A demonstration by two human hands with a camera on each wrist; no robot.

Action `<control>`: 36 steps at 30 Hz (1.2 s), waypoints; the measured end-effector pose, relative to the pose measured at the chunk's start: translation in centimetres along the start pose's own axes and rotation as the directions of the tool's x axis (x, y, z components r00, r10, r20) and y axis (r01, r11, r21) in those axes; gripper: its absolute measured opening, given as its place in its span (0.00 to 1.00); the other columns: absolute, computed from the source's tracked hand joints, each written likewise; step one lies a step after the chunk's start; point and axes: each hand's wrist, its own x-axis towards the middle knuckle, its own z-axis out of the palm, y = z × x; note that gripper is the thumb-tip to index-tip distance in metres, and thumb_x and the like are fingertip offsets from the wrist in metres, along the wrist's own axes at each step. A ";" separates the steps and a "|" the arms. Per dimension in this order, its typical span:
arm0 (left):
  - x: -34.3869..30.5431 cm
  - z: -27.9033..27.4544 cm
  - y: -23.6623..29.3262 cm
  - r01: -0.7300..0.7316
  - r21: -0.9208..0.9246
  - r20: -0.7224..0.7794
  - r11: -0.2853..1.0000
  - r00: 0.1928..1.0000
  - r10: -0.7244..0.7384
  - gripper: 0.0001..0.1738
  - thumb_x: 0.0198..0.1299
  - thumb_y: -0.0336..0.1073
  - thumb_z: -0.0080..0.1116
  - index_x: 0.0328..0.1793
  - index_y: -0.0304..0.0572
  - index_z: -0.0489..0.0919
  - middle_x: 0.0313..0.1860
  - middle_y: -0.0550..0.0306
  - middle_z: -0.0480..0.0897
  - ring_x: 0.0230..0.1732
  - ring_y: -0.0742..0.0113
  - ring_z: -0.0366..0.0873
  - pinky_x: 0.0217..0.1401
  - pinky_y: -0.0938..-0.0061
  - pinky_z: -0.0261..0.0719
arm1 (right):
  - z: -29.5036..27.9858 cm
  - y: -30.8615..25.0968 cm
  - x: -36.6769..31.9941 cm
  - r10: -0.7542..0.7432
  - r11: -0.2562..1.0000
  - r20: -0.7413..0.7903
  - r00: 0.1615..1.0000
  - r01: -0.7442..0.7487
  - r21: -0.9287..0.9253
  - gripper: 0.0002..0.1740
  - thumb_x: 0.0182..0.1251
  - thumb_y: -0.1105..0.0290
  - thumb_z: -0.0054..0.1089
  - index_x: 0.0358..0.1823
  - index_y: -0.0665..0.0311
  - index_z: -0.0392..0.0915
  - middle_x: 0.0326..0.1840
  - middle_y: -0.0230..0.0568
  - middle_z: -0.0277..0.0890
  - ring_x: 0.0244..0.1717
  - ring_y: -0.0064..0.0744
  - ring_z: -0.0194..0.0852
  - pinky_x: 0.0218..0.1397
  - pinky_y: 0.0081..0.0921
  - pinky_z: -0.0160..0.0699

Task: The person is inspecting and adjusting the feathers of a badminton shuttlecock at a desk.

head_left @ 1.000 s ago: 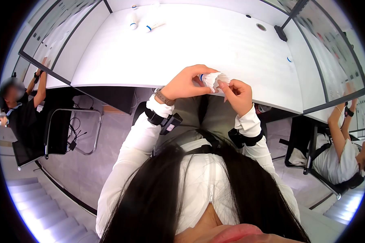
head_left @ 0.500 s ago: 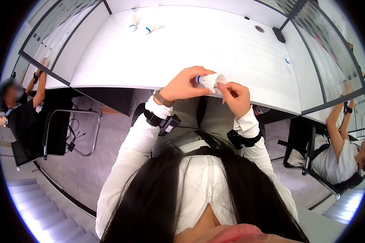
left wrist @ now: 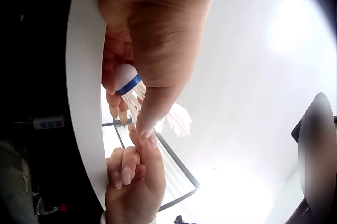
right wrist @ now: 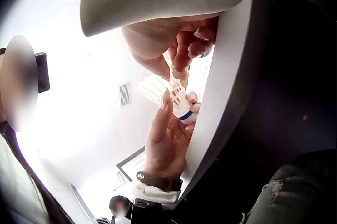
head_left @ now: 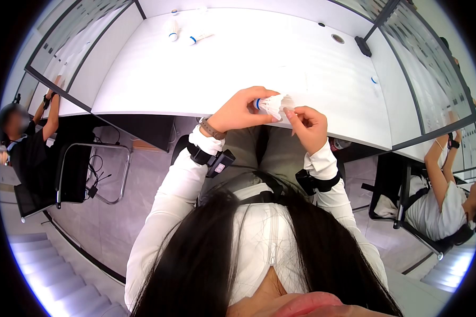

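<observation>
A white feather shuttlecock (head_left: pixel 272 105) with a blue band lies on its side in the air near the front edge of the white desk (head_left: pixel 232 74). My left hand (head_left: pixel 240 112) holds it around the cork end, thumb along the near side of the feathers. At the open end of the skirt, my right hand (head_left: pixel 311 127) pinches the feather rim between thumb and index finger. In the left wrist view the round cork (left wrist: pixel 125 75) shows beside the left palm. The right wrist view shows the spread feathers (right wrist: pixel 152 88) between both hands.
Toward the back left of the desk lie two shuttlecocks (head_left: pixel 173 33) and a small cork-like piece (head_left: pixel 175 11). A small blue-and-white piece (head_left: pixel 374 80) sits at the right. Partitions (head_left: pixel 444 79) flank the desk; seated people (head_left: pixel 439 206) are beyond both sides.
In the head view, the shuttlecock has shifted slightly left, and its skirt opening shows a little more. Both hands keep their hold, the right fingers staying at the feather rim.
</observation>
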 end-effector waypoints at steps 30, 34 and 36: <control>0.1 0.2 0.1 -0.002 -0.082 -0.005 0.997 1.000 0.001 0.27 0.51 0.29 0.70 0.60 0.37 0.77 0.49 0.59 0.80 0.49 0.73 0.77 0.46 0.77 0.81 | -2.6 -1.3 0.8 0.160 0.969 0.269 0.950 -0.203 0.140 0.14 0.68 0.73 0.64 0.53 0.69 0.81 0.23 0.30 0.77 0.22 0.17 0.73 0.27 0.16 0.67; 0.1 0.2 -0.1 -0.004 -0.074 -0.007 0.997 1.000 0.003 0.27 0.52 0.30 0.70 0.60 0.37 0.77 0.49 0.60 0.80 0.49 0.73 0.77 0.46 0.78 0.81 | -3.1 -1.5 0.8 0.174 0.967 0.290 0.941 -0.219 0.131 0.15 0.69 0.71 0.63 0.54 0.68 0.81 0.24 0.30 0.77 0.23 0.17 0.73 0.27 0.15 0.67; 0.1 0.2 -0.1 -0.008 -0.069 -0.010 0.998 1.000 0.008 0.27 0.52 0.30 0.70 0.60 0.37 0.77 0.49 0.60 0.80 0.49 0.74 0.77 0.46 0.78 0.81 | -3.2 -1.4 0.9 0.166 0.968 0.295 0.941 -0.213 0.134 0.15 0.69 0.70 0.62 0.54 0.67 0.81 0.24 0.29 0.76 0.23 0.17 0.72 0.27 0.15 0.67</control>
